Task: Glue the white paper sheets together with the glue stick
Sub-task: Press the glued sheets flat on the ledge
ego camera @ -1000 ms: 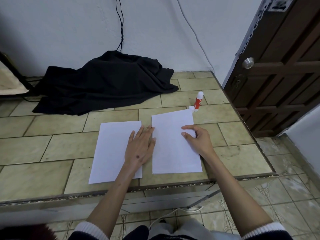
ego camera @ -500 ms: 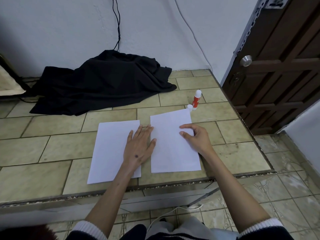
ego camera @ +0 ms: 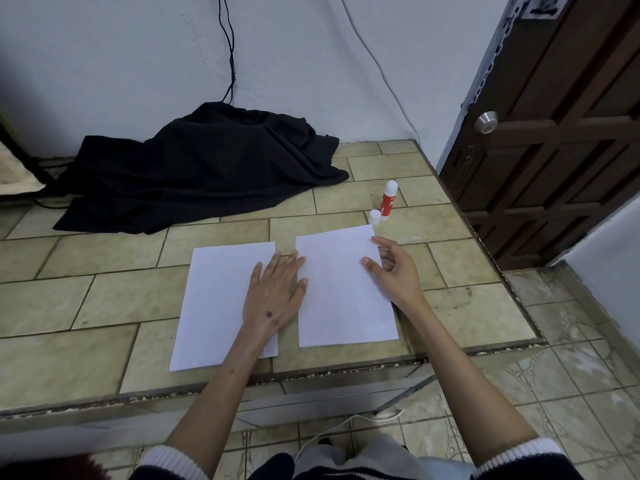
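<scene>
Two white paper sheets lie side by side on the tiled counter: the left sheet (ego camera: 214, 299) and the right sheet (ego camera: 341, 289). My left hand (ego camera: 273, 299) rests flat with fingers spread on the left sheet's right edge, its fingertips reaching the gap. My right hand (ego camera: 394, 275) hovers over the right sheet's right edge, fingers curled and apart, thumb touching the paper. A red glue stick (ego camera: 388, 200) stands upright beyond the right sheet's far corner, uncapped, with its white cap (ego camera: 374, 216) beside it.
A heap of black cloth (ego camera: 201, 168) lies at the back of the counter against the white wall. The counter's front edge (ego camera: 311, 372) runs below the sheets. A dark wooden door (ego camera: 554, 133) stands to the right.
My right hand has lifted its fingers off the right sheet and shifted slightly toward its right edge. My left hand and both sheets have stayed in place.
</scene>
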